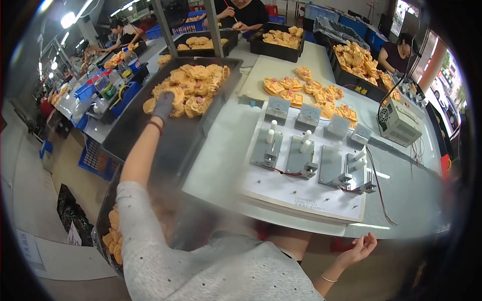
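A: What's the room like?
B: You're at a pale, glossy table (216, 163) in a workshop; a co-worker (243, 14) sits across from you.
A: And the pieces (193, 83)?
B: Orange, lumpy, heaped in the far end of your black tray (182, 136). Your gloved left hand (164, 104) touches the heap; I can't tell whether it grips one.
A: The right hand (357, 248)?
B: Fingers loosely curled, nothing visible in them, just off the table's front edge.
A: Room to move?
B: Along the strip between the tray's raised rim and the white board (278, 193).
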A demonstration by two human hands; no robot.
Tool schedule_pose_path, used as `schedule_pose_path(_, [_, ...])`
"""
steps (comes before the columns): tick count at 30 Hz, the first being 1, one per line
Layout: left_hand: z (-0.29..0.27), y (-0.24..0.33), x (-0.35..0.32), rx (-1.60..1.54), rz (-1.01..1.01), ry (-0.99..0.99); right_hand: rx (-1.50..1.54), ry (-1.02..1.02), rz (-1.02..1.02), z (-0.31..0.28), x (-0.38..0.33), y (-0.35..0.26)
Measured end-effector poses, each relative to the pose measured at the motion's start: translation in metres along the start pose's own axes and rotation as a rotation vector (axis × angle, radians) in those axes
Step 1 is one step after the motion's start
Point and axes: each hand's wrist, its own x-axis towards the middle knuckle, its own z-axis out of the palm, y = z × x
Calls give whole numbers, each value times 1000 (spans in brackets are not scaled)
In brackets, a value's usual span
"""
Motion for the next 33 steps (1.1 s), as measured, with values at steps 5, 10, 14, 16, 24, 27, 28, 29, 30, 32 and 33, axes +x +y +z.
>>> schedule_pose_path(5, [48,-9,1,875,-58,-133,-47,-109,-209,36,-9,-12])
schedule_pose_path(10, [-33,20,-13,946,62,-224,199,-452,-155,91,-40,-29])
schedule_pose_path(14, [-69,118,-120,208,467,-159,285,-810,30,126,-65,-48])
schedule_pose_path(16, [-100,157,-204,64,587,-44,297,-982,109,144,-70,-63])
schedule_pose_path(24, [-137,-24,-339,-148,-609,-576,335,-1124,209,220,-81,-60])
schedule_pose_path(27, [-79,-142,-353,42,-830,-253,406,-1036,201,230,-81,-49])
schedule_pose_path(28, [-60,-148,-346,102,-899,-196,396,-1020,202,232,-79,-49])
schedule_pose_path(29, [-56,-182,-346,108,-899,-195,414,-1030,205,233,-81,-54])
schedule_pose_path(30, [-59,-229,-352,138,-988,-197,439,-1055,214,234,-85,-58])
schedule_pose_path(32, [-59,-256,-351,171,-1066,-233,440,-1061,214,234,-86,-53])
schedule_pose_path(33, [-58,-247,-343,-93,-1117,-229,440,-1056,206,233,-83,-49])
